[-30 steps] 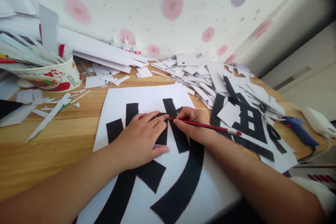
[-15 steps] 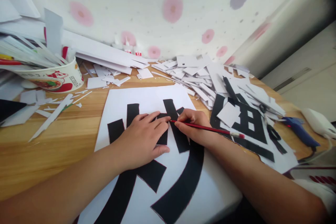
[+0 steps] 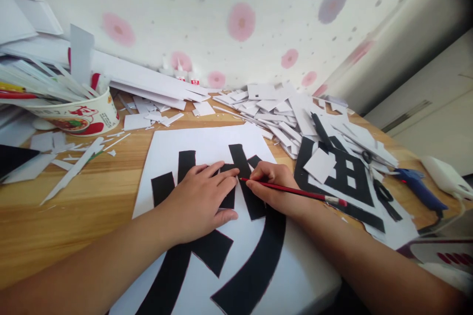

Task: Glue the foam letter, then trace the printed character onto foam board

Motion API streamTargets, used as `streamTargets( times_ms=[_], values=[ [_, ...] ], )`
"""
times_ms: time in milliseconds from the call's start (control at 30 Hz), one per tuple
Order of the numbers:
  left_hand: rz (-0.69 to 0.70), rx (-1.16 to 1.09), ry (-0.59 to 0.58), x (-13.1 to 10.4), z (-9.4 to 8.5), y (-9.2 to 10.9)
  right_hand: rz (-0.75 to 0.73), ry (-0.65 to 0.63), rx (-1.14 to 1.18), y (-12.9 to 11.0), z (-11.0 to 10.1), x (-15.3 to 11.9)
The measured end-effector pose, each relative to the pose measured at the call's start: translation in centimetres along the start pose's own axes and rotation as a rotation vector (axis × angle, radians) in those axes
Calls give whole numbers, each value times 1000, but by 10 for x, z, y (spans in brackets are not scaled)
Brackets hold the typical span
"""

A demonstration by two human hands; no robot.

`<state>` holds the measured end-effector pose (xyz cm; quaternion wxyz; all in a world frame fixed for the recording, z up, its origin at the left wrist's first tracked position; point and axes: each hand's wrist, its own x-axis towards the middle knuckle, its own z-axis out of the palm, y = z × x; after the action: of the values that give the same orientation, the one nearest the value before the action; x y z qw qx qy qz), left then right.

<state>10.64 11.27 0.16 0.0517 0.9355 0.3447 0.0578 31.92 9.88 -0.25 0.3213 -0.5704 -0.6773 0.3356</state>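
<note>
A large white board [image 3: 210, 141] lies on the wooden table, with black cut-out strokes [image 3: 258, 266] on it. My left hand [image 3: 203, 197] rests with spread fingers on the black pieces at the middle, holding nothing. A red and black pencil [image 3: 288, 188] is pinched in my right hand [image 3: 273, 184]. Its tip touches down beside the left hand's index finger, at the left edge of a slanted black strip [image 3: 248, 182]. The fingers of the left hand partly cover the black piece [image 3: 228, 200] under them.
Left, a paper bowl [image 3: 88, 115] holds white strips and pencils, with scraps nearby. White offcuts [image 3: 273, 103] are heaped at the back. On the right lie a black cut-out [image 3: 364, 184], scissors [image 3: 384, 192] and a blue glue gun [image 3: 421, 189]. Small bottles [image 3: 180, 73] stand by the wall.
The whole view has shifted slightly, so the scene sits a little lower. The pencil tip has moved slightly down along the strip's left edge. The left hand stays on the black pieces.
</note>
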Motion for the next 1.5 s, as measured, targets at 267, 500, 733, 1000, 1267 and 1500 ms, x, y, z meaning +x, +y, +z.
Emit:
streamTargets(
  times_ms=[267, 500, 733, 1000, 1267, 1500],
  values=[
    [5, -13, 7, -1, 1, -2, -29, -43, -8, -2, -2, -7],
    [26, 7, 10, -1, 2, -3, -91, -27, -23, -2, -1, -14],
    [28, 2, 15, 0, 4, -4, -67, -29, -32, -3, -1, -21],
    [50, -12, 22, 0, 5, -6, -78, -24, -23, -2, 0, -30],
    [39, -26, 19, 0, 6, -6, -89, -10, -48, -3, -1, -38],
    [38, -34, 16, 0, 5, -5, -78, -19, -39, -9, -2, -45]
  ],
)
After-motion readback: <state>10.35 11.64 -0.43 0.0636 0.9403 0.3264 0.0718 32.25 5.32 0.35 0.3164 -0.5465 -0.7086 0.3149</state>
